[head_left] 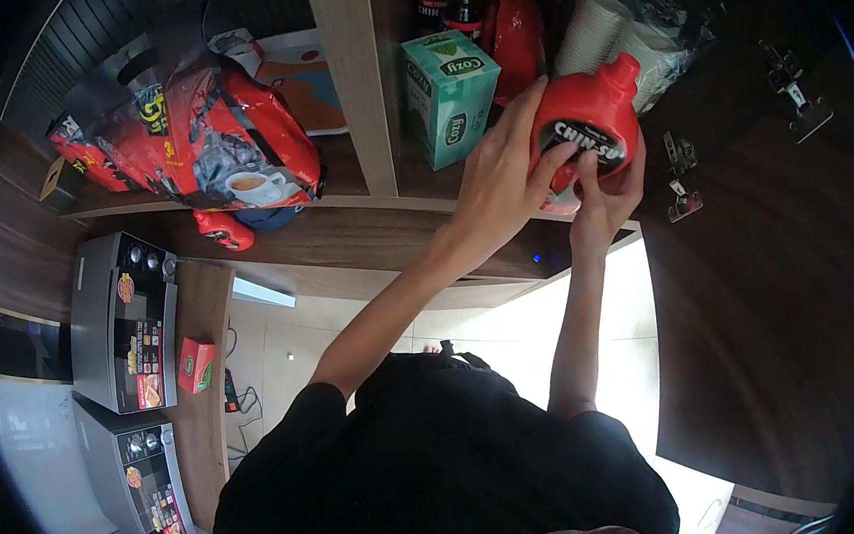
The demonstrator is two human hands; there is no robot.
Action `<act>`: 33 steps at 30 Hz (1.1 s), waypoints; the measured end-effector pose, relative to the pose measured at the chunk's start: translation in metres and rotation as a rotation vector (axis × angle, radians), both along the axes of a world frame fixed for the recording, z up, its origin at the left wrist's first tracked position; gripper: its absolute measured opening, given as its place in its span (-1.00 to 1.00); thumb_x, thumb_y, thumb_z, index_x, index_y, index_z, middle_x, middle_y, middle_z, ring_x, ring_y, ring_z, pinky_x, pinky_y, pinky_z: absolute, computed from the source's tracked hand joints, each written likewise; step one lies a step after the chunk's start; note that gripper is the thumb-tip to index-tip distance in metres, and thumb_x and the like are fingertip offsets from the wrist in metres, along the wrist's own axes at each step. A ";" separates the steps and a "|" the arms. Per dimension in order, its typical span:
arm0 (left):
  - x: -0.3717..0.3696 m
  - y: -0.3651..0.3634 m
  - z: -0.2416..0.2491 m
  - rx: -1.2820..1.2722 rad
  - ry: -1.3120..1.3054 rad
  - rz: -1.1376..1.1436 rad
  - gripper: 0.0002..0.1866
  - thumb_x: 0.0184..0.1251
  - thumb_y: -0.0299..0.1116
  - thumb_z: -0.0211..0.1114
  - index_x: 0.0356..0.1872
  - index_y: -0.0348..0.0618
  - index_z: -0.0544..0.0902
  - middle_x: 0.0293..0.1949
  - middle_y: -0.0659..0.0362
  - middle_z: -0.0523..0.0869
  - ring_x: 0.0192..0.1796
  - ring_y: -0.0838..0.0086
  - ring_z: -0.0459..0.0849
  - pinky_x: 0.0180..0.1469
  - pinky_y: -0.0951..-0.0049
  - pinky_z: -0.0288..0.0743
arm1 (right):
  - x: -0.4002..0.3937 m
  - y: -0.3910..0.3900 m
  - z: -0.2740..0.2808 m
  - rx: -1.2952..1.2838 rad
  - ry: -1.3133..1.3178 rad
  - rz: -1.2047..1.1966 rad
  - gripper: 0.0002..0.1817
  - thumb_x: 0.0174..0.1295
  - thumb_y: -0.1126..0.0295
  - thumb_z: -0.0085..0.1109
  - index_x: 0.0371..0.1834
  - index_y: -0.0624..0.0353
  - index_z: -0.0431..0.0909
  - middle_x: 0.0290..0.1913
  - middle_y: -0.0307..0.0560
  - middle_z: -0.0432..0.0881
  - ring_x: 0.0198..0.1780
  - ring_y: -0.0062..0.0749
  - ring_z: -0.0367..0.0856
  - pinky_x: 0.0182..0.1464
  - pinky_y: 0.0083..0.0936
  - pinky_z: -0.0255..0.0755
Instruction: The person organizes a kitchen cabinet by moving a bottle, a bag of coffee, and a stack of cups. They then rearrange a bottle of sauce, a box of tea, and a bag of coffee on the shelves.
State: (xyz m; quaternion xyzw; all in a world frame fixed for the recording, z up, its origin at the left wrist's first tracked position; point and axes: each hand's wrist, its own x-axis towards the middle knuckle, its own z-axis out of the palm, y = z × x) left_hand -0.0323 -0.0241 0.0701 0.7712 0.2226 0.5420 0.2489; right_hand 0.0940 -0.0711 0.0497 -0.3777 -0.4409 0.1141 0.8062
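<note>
A large red plastic sauce bottle (577,103) with a black "CHIN-S…" label is held up in front of the open cabinet, its cap tilted to the upper right. My left hand (507,168) grips it from the left side, the thumb across the label. On the lower right, my right hand (610,190) is closed around it with the thumb over the label too. Part of the bottle's base is hidden by my hands. Just left of it, a green and white Cozy box (447,95) stands on the shelf. Behind the bottle are stacked paper cups (592,28) in clear plastic.
Dark sauce bottles (466,3) stand behind the box. A wooden divider (352,82) separates a compartment with a red coffee bag (206,134). Below it lies a smaller red bottle (224,231). Two microwaves (125,321) and a red Cozy box (196,364) are at left; a cabinet door (758,271) hangs open right.
</note>
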 end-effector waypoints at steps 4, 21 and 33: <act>0.007 -0.008 -0.022 -0.034 0.111 0.045 -0.06 0.22 -0.47 0.42 0.57 -0.19 0.06 0.45 -0.17 0.20 0.46 -0.09 0.28 0.40 0.12 0.36 | 0.006 0.019 -0.002 -0.042 -0.078 -0.132 -0.13 0.10 0.51 0.53 0.47 0.32 0.24 0.33 0.07 0.43 0.29 -0.28 0.47 0.38 -0.36 0.36; 0.010 -0.030 -0.121 0.330 0.535 0.247 -0.29 0.20 -0.24 0.30 0.43 -0.16 0.41 0.49 0.10 0.36 0.53 0.22 0.27 0.55 0.10 0.03 | 0.003 -0.015 -0.077 -0.395 -0.651 -0.560 -0.79 0.23 0.63 0.28 -0.08 0.24 0.56 -0.22 -0.04 0.59 -0.07 -0.15 0.59 0.02 -0.24 0.47; -0.069 -0.075 -0.254 -0.034 0.343 0.184 -0.45 0.27 -0.41 0.37 0.31 -0.10 0.47 0.42 -0.05 0.31 0.38 0.06 0.41 0.41 0.09 0.34 | -0.047 -0.065 -0.210 -0.378 -0.549 -0.536 -0.91 0.35 0.60 0.20 -0.19 0.30 0.47 -0.05 0.08 0.57 -0.02 -0.16 0.61 0.13 -0.19 0.54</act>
